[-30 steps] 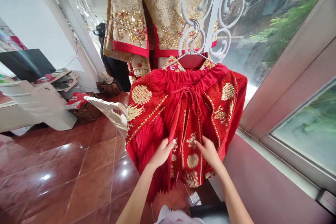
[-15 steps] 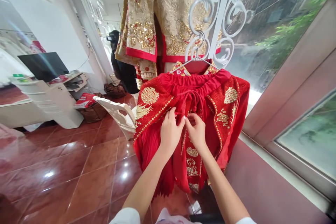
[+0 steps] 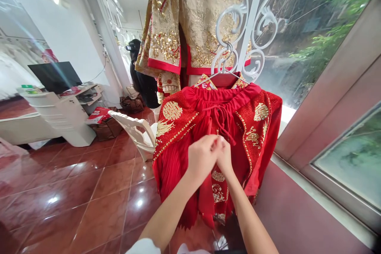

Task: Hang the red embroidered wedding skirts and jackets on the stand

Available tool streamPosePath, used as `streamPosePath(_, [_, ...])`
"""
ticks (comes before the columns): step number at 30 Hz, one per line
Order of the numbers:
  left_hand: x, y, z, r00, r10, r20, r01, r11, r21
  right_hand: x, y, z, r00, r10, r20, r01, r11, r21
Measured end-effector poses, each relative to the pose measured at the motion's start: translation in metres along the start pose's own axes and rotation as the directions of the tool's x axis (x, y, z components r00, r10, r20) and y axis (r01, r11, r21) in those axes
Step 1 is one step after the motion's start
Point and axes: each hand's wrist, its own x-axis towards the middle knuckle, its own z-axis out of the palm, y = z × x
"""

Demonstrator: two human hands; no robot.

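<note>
A red skirt [image 3: 178,127] with gold embroidery hangs from a metal hanger [image 3: 224,70] hooked on a white ornate stand [image 3: 244,24]. My left hand [image 3: 202,156] and my right hand [image 3: 224,156] are pressed together at the skirt's front, just below the red drawstring [image 3: 223,121] at the waistband. Both have their fingers closed, pinching the red fabric at the front opening. A beige and gold embroidered jacket [image 3: 184,20] hangs above and behind the skirt.
A white plastic chair [image 3: 133,129] stands left of the skirt on glossy red floor tiles [image 3: 74,198]. A white desk [image 3: 59,115] with a dark monitor [image 3: 55,76] sits at the left. A large window [image 3: 312,47] and its pink sill [image 3: 300,214] run along the right.
Both hands rose from the lower embroidered panel to the skirt's front below the drawstring, then drew together into a pinch. The view shifted slightly right.
</note>
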Motion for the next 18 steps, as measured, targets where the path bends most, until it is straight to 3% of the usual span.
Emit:
streamPosePath(3, [0.019, -0.017, -0.006, 0.993, -0.038, -0.111, 0.051, 0.992, 0.117, -0.004, -0.004, 0.002, 0.998, -0.069, 0.0, 0.068, 0.985, -0.161])
streamPosePath(6, [0.04, -0.022, -0.003, 0.991, -0.079, -0.104, 0.096, 0.981, 0.169, -0.008, -0.006, 0.003, 0.986, -0.165, -0.002, 0.154, 0.926, -0.345])
streamPosePath(9, [0.053, -0.024, 0.0, 0.991, -0.098, -0.092, 0.108, 0.987, 0.122, -0.01, -0.008, 0.001, 0.979, -0.204, -0.012, 0.184, 0.906, -0.382])
streamPosePath(11, [0.055, -0.029, -0.003, 0.991, -0.115, -0.067, 0.115, 0.993, -0.005, -0.01, -0.011, -0.004, 0.986, -0.162, -0.039, 0.143, 0.945, -0.294])
streamPosePath(13, [0.054, -0.036, -0.006, 0.986, -0.168, 0.016, 0.167, 0.95, -0.263, -0.008, -0.015, -0.01, 0.997, -0.057, -0.054, 0.051, 0.993, -0.103])
streamPosePath(16, [0.05, -0.045, -0.006, 0.938, -0.343, 0.057, 0.311, 0.753, -0.58, -0.004, -0.022, -0.014, 0.988, 0.086, 0.128, -0.11, 0.976, 0.19])
streamPosePath(18, [0.049, -0.047, -0.002, 0.917, -0.397, -0.033, 0.305, 0.754, -0.581, 0.002, -0.024, -0.011, 0.963, 0.127, 0.236, -0.192, 0.941, 0.278])
